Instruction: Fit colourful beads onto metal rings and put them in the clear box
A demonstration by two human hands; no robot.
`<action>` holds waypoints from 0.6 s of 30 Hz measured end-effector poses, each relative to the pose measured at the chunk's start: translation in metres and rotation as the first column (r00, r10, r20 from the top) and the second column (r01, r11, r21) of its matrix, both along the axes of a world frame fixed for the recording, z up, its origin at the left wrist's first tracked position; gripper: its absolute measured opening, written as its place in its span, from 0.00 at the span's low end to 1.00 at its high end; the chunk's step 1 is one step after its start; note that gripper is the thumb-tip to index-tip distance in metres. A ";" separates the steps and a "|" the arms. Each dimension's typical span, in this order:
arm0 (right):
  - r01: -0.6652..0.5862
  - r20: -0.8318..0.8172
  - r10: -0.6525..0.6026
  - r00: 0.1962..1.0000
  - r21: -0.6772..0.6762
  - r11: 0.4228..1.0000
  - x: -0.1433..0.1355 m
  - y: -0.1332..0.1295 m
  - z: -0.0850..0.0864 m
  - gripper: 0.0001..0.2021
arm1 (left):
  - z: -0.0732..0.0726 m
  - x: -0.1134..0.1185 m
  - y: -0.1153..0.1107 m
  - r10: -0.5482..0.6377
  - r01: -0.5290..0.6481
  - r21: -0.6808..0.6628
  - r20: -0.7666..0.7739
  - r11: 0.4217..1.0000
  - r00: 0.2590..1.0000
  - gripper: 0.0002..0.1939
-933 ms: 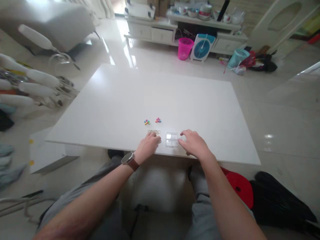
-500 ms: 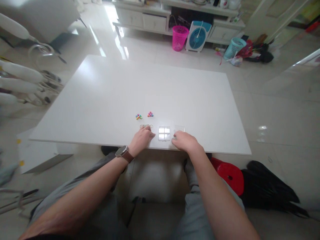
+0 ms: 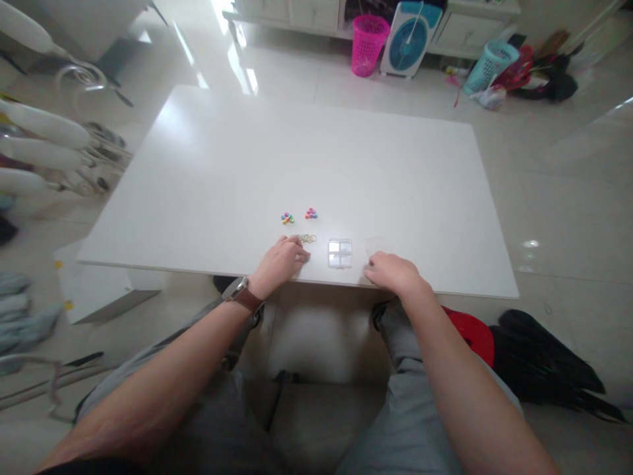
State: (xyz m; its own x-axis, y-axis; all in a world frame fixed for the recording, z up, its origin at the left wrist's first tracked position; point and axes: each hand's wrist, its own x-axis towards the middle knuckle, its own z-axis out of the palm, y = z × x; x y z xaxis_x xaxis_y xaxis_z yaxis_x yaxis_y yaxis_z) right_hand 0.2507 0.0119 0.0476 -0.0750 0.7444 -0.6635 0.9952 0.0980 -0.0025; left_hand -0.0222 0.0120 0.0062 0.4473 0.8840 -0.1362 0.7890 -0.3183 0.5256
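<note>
My left hand (image 3: 283, 264) rests palm down near the table's front edge, fingers curled in, with nothing visible in them. Just beyond its fingertips lies a small bunch of thin, pale rings (image 3: 308, 239), partly covered by the hand. A clear square box (image 3: 339, 254) with four compartments sits between my hands. To its right, my right hand (image 3: 394, 272) lies on the table with its fingers bent in and nothing visible in them. A faint, transparent flat piece (image 3: 376, 244) shows just behind it; whether they touch is unclear. Two piles of colourful beads (image 3: 287, 218) and pinkish beads (image 3: 311, 213) lie farther back.
The white table (image 3: 237, 158) spreads out in front of me. On the floor beyond it stand a pink basket (image 3: 368, 45), a blue and white fan (image 3: 411, 39) and a light blue basket (image 3: 490, 67). A red stool (image 3: 472, 333) and a black bag (image 3: 548, 363) are at lower right.
The view has shifted, so the table and its things appear farther right and slightly higher. Both hands stay near their places, and the rings show more beside my left hand.
</note>
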 end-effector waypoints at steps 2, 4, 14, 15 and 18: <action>-0.013 -0.013 0.014 1.000 0.066 0.998 -0.003 0.001 0.007 0.19 | 0.004 -0.007 0.002 0.030 -0.030 0.019 -0.018 0.999 0.999 0.09; -0.026 -0.058 0.033 0.998 0.119 0.992 -0.010 0.002 0.013 0.20 | 0.007 -0.014 0.004 0.073 -0.072 0.022 -0.051 0.997 0.996 0.10; -0.046 -0.173 0.078 0.982 0.179 0.983 -0.037 -0.003 0.027 0.19 | 0.003 -0.025 0.009 0.125 -0.151 -0.117 -0.208 0.982 0.970 0.15; -0.042 -0.181 0.075 0.981 0.182 0.982 -0.038 -0.003 0.028 0.19 | 0.001 -0.024 0.010 0.122 -0.149 -0.125 -0.199 0.981 0.972 0.15; -0.035 -0.200 0.073 0.977 0.189 0.981 -0.038 -0.002 0.029 0.19 | -0.007 -0.021 0.010 0.117 -0.137 -0.113 -0.169 0.984 0.979 0.13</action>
State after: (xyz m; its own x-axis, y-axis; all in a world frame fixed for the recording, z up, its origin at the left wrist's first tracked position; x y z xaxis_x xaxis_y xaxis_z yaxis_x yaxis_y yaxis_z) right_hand 0.2125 0.0096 0.0768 -0.2389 0.8428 -0.4823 0.9683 0.1696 -0.1832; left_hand -0.0437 0.0224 -0.0005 0.2956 0.9040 -0.3089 0.8962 -0.1505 0.4174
